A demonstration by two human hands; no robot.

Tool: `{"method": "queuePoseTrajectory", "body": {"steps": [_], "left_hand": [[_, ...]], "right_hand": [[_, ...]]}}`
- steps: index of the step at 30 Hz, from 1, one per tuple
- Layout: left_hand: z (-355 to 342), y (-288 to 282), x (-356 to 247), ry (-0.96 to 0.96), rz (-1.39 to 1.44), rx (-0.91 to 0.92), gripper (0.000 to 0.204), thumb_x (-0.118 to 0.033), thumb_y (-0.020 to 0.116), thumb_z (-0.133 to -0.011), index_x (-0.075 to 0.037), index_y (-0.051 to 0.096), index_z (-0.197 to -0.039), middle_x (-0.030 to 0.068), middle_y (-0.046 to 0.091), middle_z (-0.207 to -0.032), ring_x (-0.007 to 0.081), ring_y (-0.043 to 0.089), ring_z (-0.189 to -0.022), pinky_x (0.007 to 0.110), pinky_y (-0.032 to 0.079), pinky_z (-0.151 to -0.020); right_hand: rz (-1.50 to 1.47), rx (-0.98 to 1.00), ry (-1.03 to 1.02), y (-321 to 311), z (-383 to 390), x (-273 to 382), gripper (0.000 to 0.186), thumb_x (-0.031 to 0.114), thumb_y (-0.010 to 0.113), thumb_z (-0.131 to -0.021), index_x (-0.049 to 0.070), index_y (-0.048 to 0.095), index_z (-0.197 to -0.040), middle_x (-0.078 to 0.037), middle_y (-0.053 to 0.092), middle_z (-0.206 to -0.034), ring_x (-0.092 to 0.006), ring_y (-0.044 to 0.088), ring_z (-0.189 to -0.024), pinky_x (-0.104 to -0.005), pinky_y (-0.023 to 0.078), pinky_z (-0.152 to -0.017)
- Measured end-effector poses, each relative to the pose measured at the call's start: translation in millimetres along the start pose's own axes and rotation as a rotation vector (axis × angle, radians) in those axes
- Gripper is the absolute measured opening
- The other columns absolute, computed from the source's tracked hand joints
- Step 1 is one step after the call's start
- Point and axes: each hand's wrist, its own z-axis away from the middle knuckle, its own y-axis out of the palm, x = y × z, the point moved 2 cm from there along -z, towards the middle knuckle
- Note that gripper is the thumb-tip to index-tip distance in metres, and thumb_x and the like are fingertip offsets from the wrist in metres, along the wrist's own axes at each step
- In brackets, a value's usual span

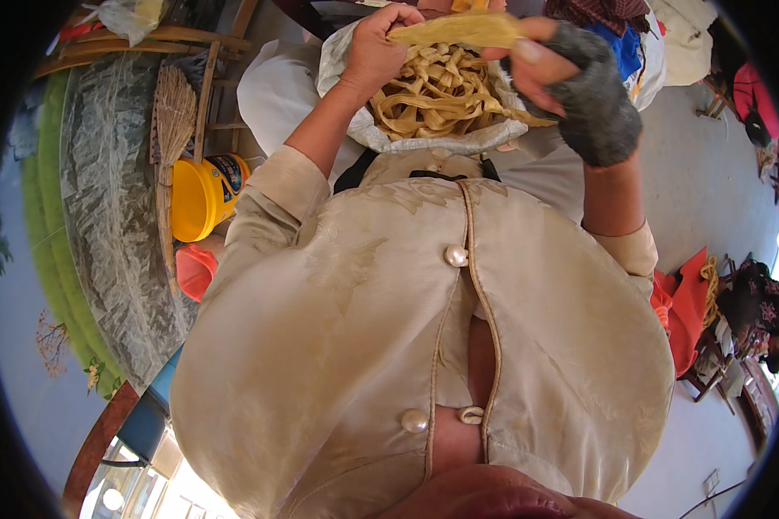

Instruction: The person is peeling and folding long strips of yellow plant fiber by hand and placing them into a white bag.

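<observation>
A flat, yellowish-tan strip (459, 32) is stretched between my two hands at the top of the view. My left hand (379, 48) is bare and closed, pinching its left end. On my right hand (571, 86) is a dark grey fingerless glove; its fingers are curled, somewhat blurred, and closed at the strip's right end. Below the strip, a white woven sack (381, 134) with its mouth rolled open sits in front of my lap. Many similar strips (446, 95) lie tangled inside it, and one trails over the sack's right edge beneath my right hand.
To the left are a yellow bucket (195, 201), a straw broom (175, 108), a wooden chair frame (206, 99) and a red-pink plastic item (196, 270). Red material (688, 303) and dark patterned cloth (753, 298) lie on the right. Bundled cloth (614, 43) is beyond my right hand.
</observation>
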Motion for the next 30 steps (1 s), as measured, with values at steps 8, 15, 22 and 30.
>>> {"method": "queuePoseTrajectory", "body": {"steps": [8, 15, 22, 30], "left_hand": [[14, 8, 46, -0.154, -0.084, 0.060, 0.018, 0.006, 0.052, -0.078, -0.002, 0.057, -0.095, -0.0009, 0.059, -0.085, 0.0067, 0.055, -0.081, 0.021, 0.044, -0.074], [3, -17, 76, -0.693, -0.025, 0.085, 0.021, -0.016, 0.062, -0.082, -0.005, 0.057, -0.099, 0.0027, 0.059, -0.069, 0.0116, 0.058, -0.069, 0.026, 0.047, -0.061], [-47, -5, -58, -0.153, 0.614, -0.058, 0.046, -0.041, 0.027, -0.096, -0.006, 0.053, -0.080, 0.0038, 0.050, -0.063, 0.0119, 0.048, -0.057, 0.025, 0.043, -0.057], [-48, -13, -122, -0.131, 0.532, 0.415, 0.031, -0.030, 0.042, -0.093, -0.003, 0.055, -0.084, 0.0086, 0.057, -0.086, 0.0095, 0.052, -0.064, 0.020, 0.040, -0.055]], "right_hand": [[-0.611, -0.145, -0.337, -78, 72, 18, 0.032, 0.029, 0.048, -0.086, -0.002, 0.057, -0.094, 0.001, 0.045, -0.053, -0.0076, 0.037, -0.045, -0.0216, 0.030, -0.046], [-0.419, -0.007, -0.204, -82, 59, 14, 0.033, 0.030, 0.048, -0.084, -0.001, 0.058, -0.091, -0.003, 0.054, -0.062, -0.0106, 0.047, -0.054, -0.0222, 0.036, -0.050], [0.724, -0.141, 0.037, -8, -13, -87, 0.040, 0.027, 0.060, -0.080, 0.007, 0.053, -0.114, -0.012, 0.061, -0.088, -0.0213, 0.058, -0.082, -0.0281, 0.044, -0.075], [0.353, -0.071, 0.271, 3, -65, -107, 0.034, 0.032, 0.059, -0.081, 0.004, 0.060, -0.100, -0.010, 0.063, -0.070, -0.0197, 0.062, -0.064, -0.0299, 0.049, -0.063]]}}
